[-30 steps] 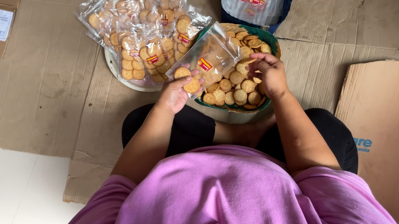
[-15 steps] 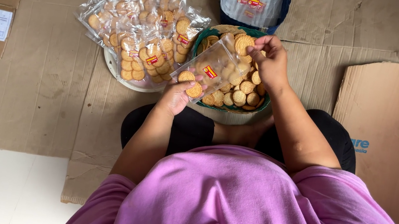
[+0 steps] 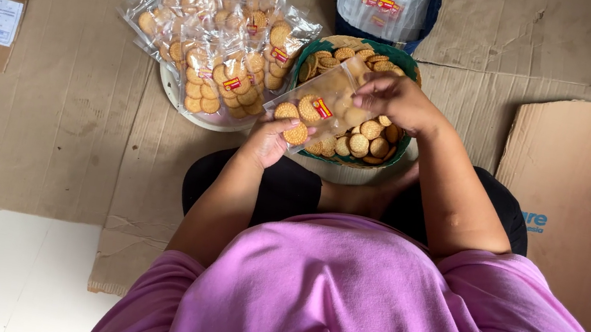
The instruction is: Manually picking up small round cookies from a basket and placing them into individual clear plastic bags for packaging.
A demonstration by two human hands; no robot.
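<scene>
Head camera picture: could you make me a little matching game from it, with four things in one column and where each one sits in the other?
Things:
1. Clear plastic bag partly filled with round biscuits
2. Green bowl of loose round biscuits
3. Heap of filled clear biscuit bags
4. Stack of empty clear bags with red-yellow stickers

Places:
A. On a white plate, left of the bowl
B. Top of the picture, in a dark blue holder
C. Held between the left hand and right hand
D. In front of the person's lap, under the right hand

Pairs: 1-C, 2-D, 3-A, 4-B
</scene>
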